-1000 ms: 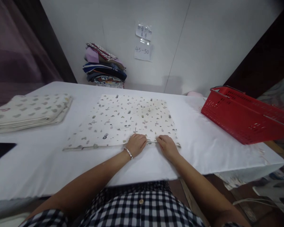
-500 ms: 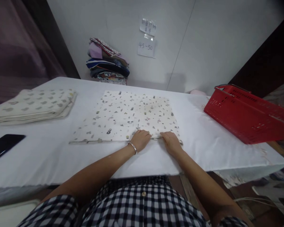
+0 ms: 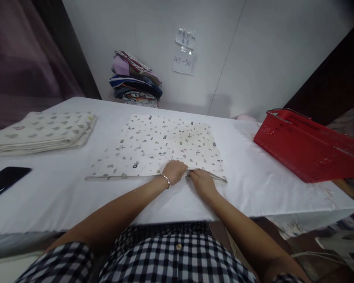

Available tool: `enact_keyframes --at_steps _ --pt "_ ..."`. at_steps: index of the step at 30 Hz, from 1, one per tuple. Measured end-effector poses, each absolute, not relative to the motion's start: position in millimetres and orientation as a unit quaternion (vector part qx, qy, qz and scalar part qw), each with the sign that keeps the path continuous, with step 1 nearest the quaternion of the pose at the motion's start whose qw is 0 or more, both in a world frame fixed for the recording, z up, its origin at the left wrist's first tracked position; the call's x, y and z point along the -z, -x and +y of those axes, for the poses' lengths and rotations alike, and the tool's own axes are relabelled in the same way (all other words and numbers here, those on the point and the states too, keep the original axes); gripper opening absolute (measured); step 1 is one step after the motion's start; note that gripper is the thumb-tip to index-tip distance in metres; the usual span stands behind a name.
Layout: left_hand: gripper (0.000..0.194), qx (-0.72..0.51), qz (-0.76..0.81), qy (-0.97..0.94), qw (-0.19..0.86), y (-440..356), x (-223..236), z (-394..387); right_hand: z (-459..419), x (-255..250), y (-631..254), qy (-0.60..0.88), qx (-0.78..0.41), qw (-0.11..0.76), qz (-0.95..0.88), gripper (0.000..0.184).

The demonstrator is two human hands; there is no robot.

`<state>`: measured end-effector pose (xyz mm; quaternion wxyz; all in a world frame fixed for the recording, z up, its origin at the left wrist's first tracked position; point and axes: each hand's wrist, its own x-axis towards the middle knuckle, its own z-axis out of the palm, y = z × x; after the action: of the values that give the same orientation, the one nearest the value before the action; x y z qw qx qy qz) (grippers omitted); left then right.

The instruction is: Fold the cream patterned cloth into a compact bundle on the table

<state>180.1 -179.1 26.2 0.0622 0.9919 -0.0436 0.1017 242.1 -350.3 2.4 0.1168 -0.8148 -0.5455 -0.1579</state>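
Observation:
A white cloth point(image 3: 153, 145) with small printed figures lies folded flat on the white-covered table point(image 3: 112, 204), its layered edge towards me. My left hand point(image 3: 174, 173), wearing a bracelet point(image 3: 165, 180), is closed on that near edge, right of its middle. Just to the right, my right hand point(image 3: 204, 185) has its fingers tucked in at the same edge, where the layers part slightly. The fingertips of both hands are partly hidden by the fabric and the hands themselves.
Another folded cloth point(image 3: 47, 131) with grey-beige prints lies at the left, a black phone-like slab point(image 3: 7, 181) nearer me. On the right stands a red basket point(image 3: 309, 147). Behind the table rises a stack of folded fabrics point(image 3: 137, 80), beside paper signs point(image 3: 183, 63) on the wall.
My right hand has slid left along the near edge, closer to my left hand, and its fingers now reach in at the layers. My left hand stays nearly in place.

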Motion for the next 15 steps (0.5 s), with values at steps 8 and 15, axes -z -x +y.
enact_keyframes --at_steps 8,15 --pt "0.017 -0.104 -0.051 -0.992 0.041 -177 -25 -182 -343 -3 -249 0.812 0.163 0.072 -0.556 0.02" --pt "0.018 -0.131 -0.079 -0.988 0.037 -176 -20 -181 -353 -5 -247 0.799 0.197 0.106 -0.559 0.022"
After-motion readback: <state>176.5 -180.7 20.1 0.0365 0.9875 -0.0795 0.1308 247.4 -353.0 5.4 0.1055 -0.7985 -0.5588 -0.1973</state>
